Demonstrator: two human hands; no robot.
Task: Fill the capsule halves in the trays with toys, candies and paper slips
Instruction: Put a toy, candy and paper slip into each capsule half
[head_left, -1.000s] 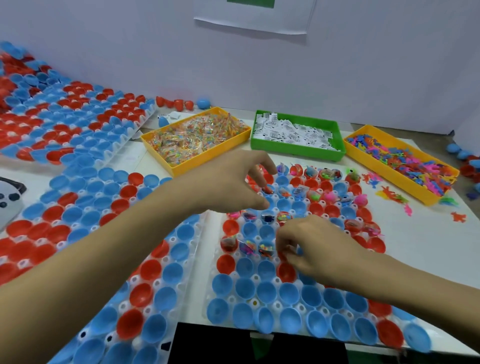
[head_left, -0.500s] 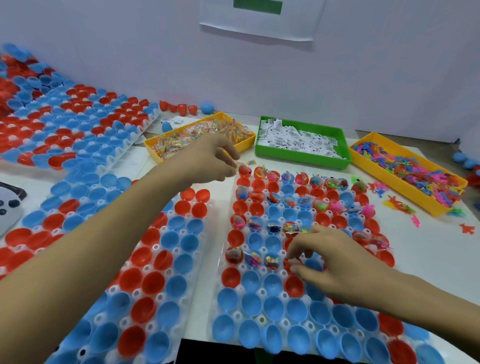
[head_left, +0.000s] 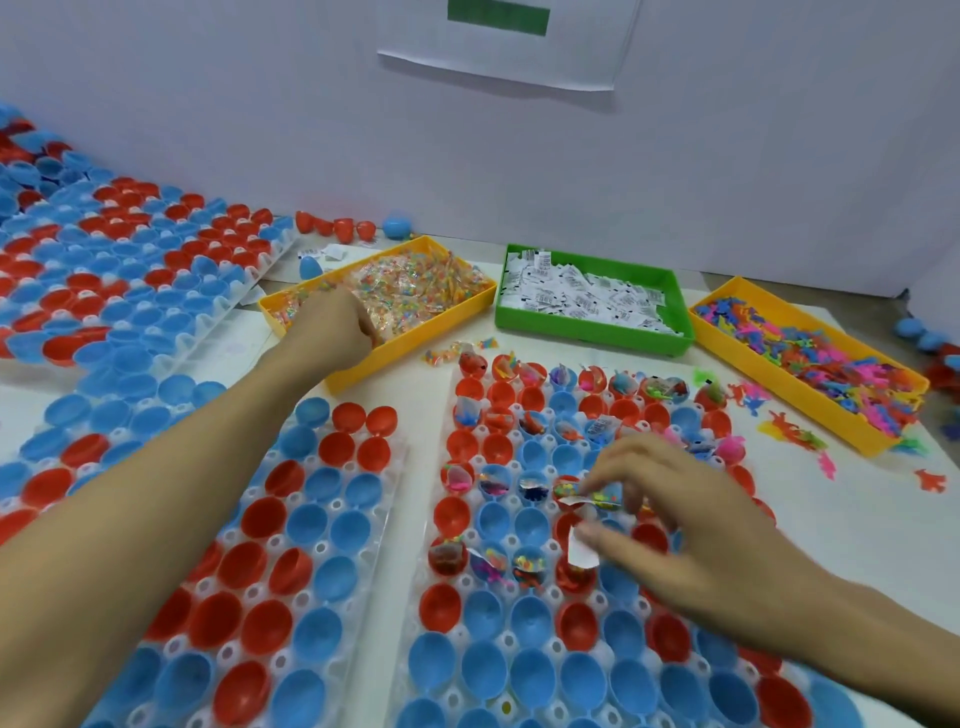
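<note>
My left hand (head_left: 332, 327) reaches into the yellow candy bin (head_left: 415, 345), with its fingers curled down into the candy packets (head_left: 410, 291). My right hand (head_left: 685, 525) hovers over the middle of the right capsule tray (head_left: 422, 561). It pinches a candy packet (head_left: 597, 496) in its fingertips and holds a white paper slip (head_left: 582, 551) under the thumb. Red and blue capsule halves fill that tray; the far rows and a few middle ones hold items, the near rows hold nothing. The left capsule tray (head_left: 387, 512) has bare halves.
A green bin (head_left: 592, 325) of paper slips and a yellow bin (head_left: 789, 397) of coloured toys stand behind the right tray. Loose toys (head_left: 795, 431) lie beside it. More capsule trays (head_left: 130, 270) cover the far left. Loose capsule halves (head_left: 337, 228) line the wall.
My left hand moved from over the right tray back and left into the candy bin. My right hand stayed over the tray's middle and now shows a candy packet and a paper slip.
</note>
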